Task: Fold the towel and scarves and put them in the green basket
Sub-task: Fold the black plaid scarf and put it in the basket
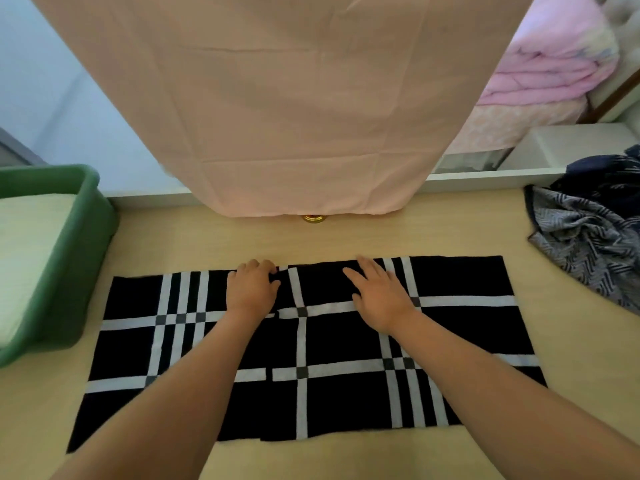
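A black scarf with white and grey plaid stripes point(332, 348) lies spread flat across the wooden table. My left hand point(252, 289) rests near the scarf's far edge with its fingers curled at that edge. To its right, my right hand point(379, 292) lies flat on the scarf with straight fingers. The green basket point(83, 244) stands at the left edge and holds a folded pale green towel point(24, 251). A crumpled grey and navy patterned scarf point(588, 237) lies at the far right.
A pink cloth point(277, 109) hangs down behind the table, over a small brass object point(314, 218). Pink bedding point(550, 71) is piled at the back right. Bare wooden table point(346, 459) runs along the front edge.
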The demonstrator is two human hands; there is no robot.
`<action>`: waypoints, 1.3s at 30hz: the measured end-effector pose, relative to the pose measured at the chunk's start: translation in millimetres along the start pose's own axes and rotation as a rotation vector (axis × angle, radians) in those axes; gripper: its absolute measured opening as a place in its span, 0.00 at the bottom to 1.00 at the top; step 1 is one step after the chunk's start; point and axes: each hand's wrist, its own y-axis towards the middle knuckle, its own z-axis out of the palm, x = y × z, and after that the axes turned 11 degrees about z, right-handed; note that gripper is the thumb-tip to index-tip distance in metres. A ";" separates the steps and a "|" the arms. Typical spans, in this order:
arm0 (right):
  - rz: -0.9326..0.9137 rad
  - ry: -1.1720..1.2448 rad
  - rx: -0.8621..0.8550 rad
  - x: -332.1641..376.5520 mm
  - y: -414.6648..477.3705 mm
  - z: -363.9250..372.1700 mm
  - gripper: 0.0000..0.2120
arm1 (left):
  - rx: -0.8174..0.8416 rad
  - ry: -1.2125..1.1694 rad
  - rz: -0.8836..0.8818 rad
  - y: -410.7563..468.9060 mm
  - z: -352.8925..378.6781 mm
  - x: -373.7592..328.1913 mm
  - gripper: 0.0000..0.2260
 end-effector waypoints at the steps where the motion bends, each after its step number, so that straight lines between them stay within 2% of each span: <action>1: 0.020 -0.005 0.003 -0.3 1.7 1.8 0.27 | 0.001 -0.022 -0.005 3.2 0.5 2.3 0.13; 4: 0.054 -0.027 0.001 -2.8 4.3 7.1 0.28 | -0.054 -0.059 0.035 10.2 2.3 8.5 0.08; 8: 0.082 -0.040 -0.010 -3.5 8.7 10.6 0.27 | -0.280 0.037 0.051 15.3 -0.1 6.9 0.06; 10: 0.101 -0.042 -0.016 -2.7 10.0 11.3 0.28 | -0.305 0.115 0.068 15.5 2.3 2.5 0.13; 12: 0.129 -0.023 -0.051 -1.3 8.2 13.7 0.28 | -0.323 0.117 0.204 12.0 6.3 -10.3 0.19; 15: 0.193 -0.045 -0.196 -1.4 -1.5 18.6 0.28 | -0.175 0.040 0.437 -0.5 23.7 -36.2 0.19; 17: 0.287 -0.064 -0.238 -12.5 -10.5 20.5 0.28 | -0.003 0.089 0.454 -9.0 39.2 -41.6 0.25; 19: 0.413 -0.054 -0.218 -36.6 -19.8 21.2 0.30 | 0.084 0.140 0.401 -14.4 50.9 -40.1 0.29; 21: 0.557 -0.027 -0.164 -68.8 -28.5 19.4 0.32 | 0.089 0.179 0.325 -14.9 51.8 -47.6 0.30; 24: 0.655 0.019 -0.125 -107.8 -41.2 14.5 0.33 | -0.024 0.194 0.286 -9.3 44.5 -84.7 0.29; 26: 0.664 0.005 -0.214 -121.1 -50.5 12.2 0.32 | -0.074 0.127 0.387 -4.6 48.7 -118.4 0.28; 28: 0.654 -0.006 -0.264 -130.3 -59.5 11.9 0.31 | -0.044 0.051 0.504 -2.3 58.3 -156.8 0.27; 31: 0.596 0.010 -0.196 -156.1 -69.3 19.4 0.32 | 0.059 0.055 0.594 -3.3 80.5 -204.0 0.28; 34: 0.521 -0.020 -0.159 -198.6 -78.7 21.8 0.33 | 0.098 0.149 0.557 -5.7 100.5 -222.5 0.30; 39: 0.346 -0.128 -0.108 -252.4 -87.3 9.7 0.34 | 0.029 0.207 0.492 -5.5 100.4 -255.6 0.33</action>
